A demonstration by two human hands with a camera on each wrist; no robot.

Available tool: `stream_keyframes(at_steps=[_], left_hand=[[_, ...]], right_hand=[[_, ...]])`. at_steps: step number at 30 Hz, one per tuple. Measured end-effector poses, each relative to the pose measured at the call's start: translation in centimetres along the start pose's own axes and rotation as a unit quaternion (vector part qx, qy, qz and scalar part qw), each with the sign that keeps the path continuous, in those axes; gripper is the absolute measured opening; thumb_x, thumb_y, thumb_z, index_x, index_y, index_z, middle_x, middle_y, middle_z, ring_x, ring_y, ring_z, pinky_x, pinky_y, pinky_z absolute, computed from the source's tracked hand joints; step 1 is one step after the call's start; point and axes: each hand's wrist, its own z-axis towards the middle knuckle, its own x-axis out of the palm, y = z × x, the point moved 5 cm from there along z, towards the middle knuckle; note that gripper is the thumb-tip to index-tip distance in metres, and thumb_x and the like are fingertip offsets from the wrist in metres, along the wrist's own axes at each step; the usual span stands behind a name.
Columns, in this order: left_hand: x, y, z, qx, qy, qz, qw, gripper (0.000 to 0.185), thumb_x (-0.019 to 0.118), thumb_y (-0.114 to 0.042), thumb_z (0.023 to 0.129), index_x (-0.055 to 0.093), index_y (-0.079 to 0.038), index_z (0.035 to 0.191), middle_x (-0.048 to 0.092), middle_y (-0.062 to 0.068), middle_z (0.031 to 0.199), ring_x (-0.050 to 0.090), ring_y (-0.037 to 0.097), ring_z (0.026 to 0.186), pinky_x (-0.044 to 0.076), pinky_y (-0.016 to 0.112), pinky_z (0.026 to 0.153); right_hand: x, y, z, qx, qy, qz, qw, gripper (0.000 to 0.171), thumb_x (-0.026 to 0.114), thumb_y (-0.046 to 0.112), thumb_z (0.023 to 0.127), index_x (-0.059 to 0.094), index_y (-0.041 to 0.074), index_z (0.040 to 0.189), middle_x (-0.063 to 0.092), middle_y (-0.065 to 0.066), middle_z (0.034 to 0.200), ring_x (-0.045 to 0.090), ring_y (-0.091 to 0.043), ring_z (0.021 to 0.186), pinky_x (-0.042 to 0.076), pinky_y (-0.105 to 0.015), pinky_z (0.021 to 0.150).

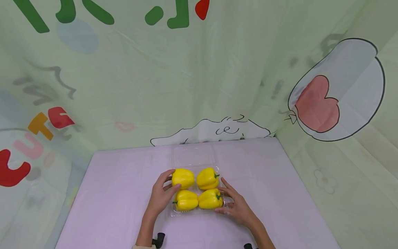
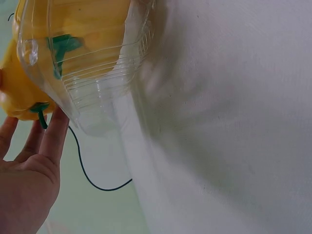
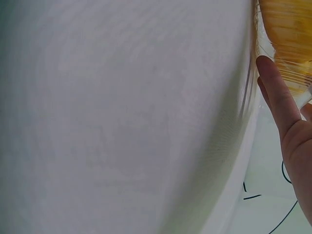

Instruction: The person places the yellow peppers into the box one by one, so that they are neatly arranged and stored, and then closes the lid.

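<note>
Here, four yellow peppers (image 1: 197, 188) sit in a clear plastic tray (image 1: 194, 157) on the lilac table (image 1: 118, 186); the left hand (image 1: 161, 195) curls around the far-left pepper (image 1: 183, 177), while the right hand (image 1: 237, 205) rests straight-fingered against the tray's right edge, holding nothing.

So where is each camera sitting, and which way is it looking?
Head: worn on the head, looking forward and down at the table, four yellow peppers in a clear tray; left hand, right hand and forearms show.
Left wrist: low beside the tray, facing its clear wall; fingers show.
Right wrist: low at the tray's other side; fingers touch it.
All three views share the tray and peppers.
</note>
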Motion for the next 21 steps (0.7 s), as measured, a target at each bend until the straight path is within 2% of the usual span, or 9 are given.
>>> stream_keyframes(at_steps=[4,13,21], left_hand=[[0.3,0.0,0.1,0.002,0.002,0.012,0.9999,0.061,0.08,-0.03,0.095,0.055,-0.029,0.151,0.055,0.002,0.155,0.06,0.028,0.134,0.058,0.048,0.114],[0.9,-0.4,0.2,0.028,0.012,0.038,0.9988,0.062,0.078,-0.014,0.096,0.054,-0.023,0.152,0.054,0.005,0.155,0.059,0.026,0.132,0.056,0.051,0.116],[1.2,-0.5,0.0,0.048,0.008,0.058,0.9971,0.064,0.079,-0.013,0.095,0.053,-0.016,0.153,0.052,0.011,0.158,0.059,0.034,0.138,0.055,0.05,0.115]], right_hand=[[0.0,0.0,0.0,0.001,-0.001,-0.001,1.0,0.082,0.097,0.032,0.074,0.061,0.026,0.148,0.023,0.007,0.179,0.056,-0.038,0.144,0.065,-0.037,0.1],[0.0,0.2,-0.1,0.001,-0.003,0.003,1.0,0.082,0.097,0.028,0.074,0.061,0.025,0.148,0.023,0.007,0.178,0.056,-0.038,0.144,0.065,-0.039,0.101],[0.0,0.1,-0.1,-0.003,-0.001,0.005,1.0,0.081,0.097,0.027,0.075,0.061,0.023,0.148,0.023,0.006,0.178,0.056,-0.039,0.144,0.065,-0.039,0.101]])
